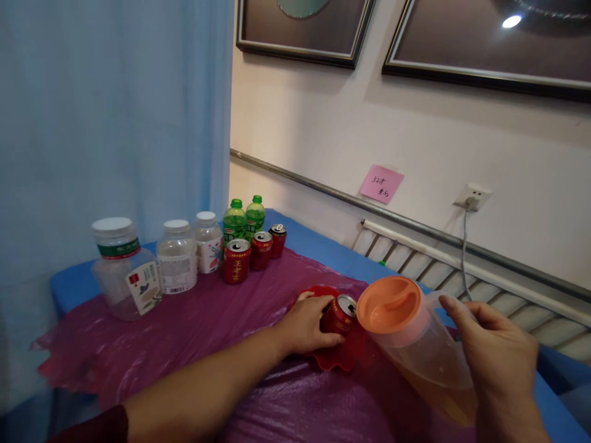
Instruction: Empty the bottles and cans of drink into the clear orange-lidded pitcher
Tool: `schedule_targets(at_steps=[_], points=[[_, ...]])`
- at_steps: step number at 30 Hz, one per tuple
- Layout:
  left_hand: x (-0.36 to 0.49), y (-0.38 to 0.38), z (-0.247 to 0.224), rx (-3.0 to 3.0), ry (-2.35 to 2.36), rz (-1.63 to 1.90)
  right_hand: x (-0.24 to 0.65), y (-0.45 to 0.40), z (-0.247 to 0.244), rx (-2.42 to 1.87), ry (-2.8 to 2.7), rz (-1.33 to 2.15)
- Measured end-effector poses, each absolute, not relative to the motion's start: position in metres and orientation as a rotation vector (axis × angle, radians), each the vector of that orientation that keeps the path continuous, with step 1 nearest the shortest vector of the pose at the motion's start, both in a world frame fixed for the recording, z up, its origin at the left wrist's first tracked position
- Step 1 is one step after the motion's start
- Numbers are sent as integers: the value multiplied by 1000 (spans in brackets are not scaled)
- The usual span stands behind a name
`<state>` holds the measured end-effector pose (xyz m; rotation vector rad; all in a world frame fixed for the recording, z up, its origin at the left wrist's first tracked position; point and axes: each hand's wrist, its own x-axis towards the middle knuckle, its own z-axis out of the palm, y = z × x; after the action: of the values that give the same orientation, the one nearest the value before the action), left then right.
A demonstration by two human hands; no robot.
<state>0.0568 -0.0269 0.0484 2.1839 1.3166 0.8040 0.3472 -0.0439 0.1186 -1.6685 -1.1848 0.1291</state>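
My left hand (310, 325) is wrapped around a red drink can (338, 316), which leans to the right over a red scalloped dish (333, 358). By its handle, my right hand (496, 351) grips a clear plastic pitcher (434, 354) with an orange lid (390, 304). The pitcher is tipped left, and its lid's edge is right beside the can's top. Amber-coloured liquid shows in the pitcher's lower part. Whether any liquid runs into the can, I cannot tell.
Purple plastic sheeting (184, 344) covers much of the blue table (300, 237). Behind stand red cans (237, 263), green bottles (234, 223) and clear jars with white lids (176, 261). A radiator (512, 277) and a pipe (323, 183) run along the wall; a blue curtain (115, 111) hangs left.
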Motion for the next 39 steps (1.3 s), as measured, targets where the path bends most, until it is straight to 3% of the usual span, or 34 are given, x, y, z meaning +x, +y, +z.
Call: schedule_targets(at_steps=[39], points=[[58, -27, 50, 2193, 1310, 806, 350, -41, 115, -1659, -1176, 128]])
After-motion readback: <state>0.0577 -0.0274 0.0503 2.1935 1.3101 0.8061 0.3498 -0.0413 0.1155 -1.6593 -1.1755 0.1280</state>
